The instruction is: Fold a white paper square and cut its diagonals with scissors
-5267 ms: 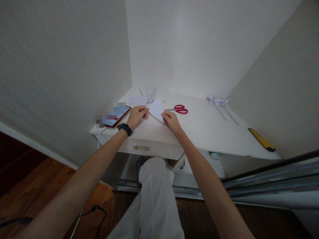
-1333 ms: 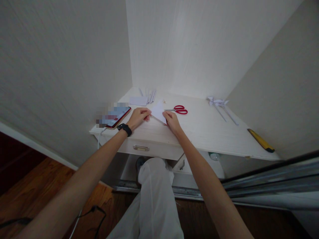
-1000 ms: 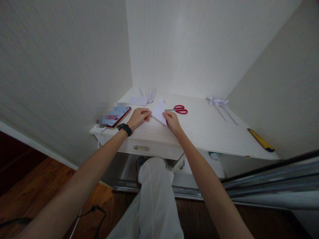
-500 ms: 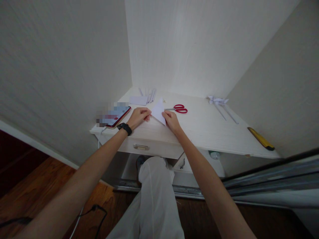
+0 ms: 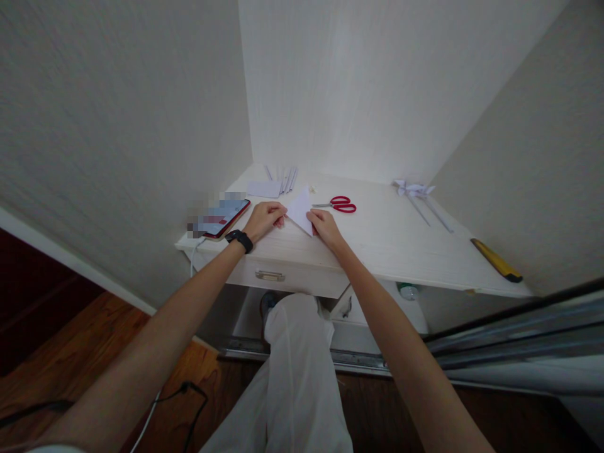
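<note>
A piece of white paper folded into a triangle (image 5: pixel 299 210) is held between my two hands, just above the white desk. My left hand (image 5: pixel 268 218) pinches its left corner, fingers curled. On the paper's right edge, my right hand (image 5: pixel 323 225) grips with thumb and fingers closed. Scissors with red handles (image 5: pixel 342 204) lie just beyond my right hand, blades pointing left toward the paper. Behind my left hand rests a flat white paper sheet (image 5: pixel 264 189), with several thin rolled paper sticks (image 5: pixel 289 180) beside it.
A phone (image 5: pixel 224 218) with a white charging cable lies at the desk's left end. White paper pinwheel-like shapes on sticks (image 5: pixel 413 189) lie at the back right. A yellow utility knife (image 5: pixel 495 259) is near the right edge. Below the front edge is a drawer handle (image 5: pixel 270 275).
The view has shifted slightly. Both hands keep hold of the folded paper in nearly the same pose.
</note>
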`<state>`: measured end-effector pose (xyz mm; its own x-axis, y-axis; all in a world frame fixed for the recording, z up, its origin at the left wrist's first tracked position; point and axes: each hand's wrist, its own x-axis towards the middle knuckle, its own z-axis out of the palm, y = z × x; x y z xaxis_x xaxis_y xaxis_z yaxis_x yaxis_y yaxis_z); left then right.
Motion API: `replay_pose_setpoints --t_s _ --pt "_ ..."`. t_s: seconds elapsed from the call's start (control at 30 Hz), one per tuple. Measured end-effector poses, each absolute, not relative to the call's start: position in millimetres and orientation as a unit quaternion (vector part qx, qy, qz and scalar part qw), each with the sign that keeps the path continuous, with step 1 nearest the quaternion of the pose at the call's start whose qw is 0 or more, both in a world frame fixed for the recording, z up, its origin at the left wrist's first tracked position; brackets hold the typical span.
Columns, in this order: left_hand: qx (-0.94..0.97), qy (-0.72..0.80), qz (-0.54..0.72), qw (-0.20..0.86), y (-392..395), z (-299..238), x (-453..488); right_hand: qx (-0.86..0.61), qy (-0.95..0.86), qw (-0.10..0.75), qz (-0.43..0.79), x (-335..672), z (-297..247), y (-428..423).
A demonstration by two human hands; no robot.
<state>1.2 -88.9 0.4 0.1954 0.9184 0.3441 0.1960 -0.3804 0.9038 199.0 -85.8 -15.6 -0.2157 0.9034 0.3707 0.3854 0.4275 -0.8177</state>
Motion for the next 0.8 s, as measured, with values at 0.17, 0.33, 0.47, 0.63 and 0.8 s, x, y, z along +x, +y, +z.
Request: replay_pose_setpoints --t_s 0.17,0.33,0.47,0.63,0.8 --pt "0.681 0.413 0.479 0.368 -88 -1 0 -0.45 -0.71 0.435 0.321 198 -15 -87" --pt "0.681 0.422 0.472 0.368 -91 1 0 -0.452 -0.707 0.432 0.33 197 -11 -91" --pt "0.688 0.418 0.474 0.358 -88 -3 -1 -0.454 -0.706 0.435 0.326 197 -13 -89" --pt "0.681 0.424 0.495 0.334 -80 -11 -1 -0.456 -0.698 0.446 0.326 199 -18 -83" --pt "0.688 0.449 0.496 0.281 -86 -4 -2 -0.459 -0.689 0.456 0.326 201 -21 -79"
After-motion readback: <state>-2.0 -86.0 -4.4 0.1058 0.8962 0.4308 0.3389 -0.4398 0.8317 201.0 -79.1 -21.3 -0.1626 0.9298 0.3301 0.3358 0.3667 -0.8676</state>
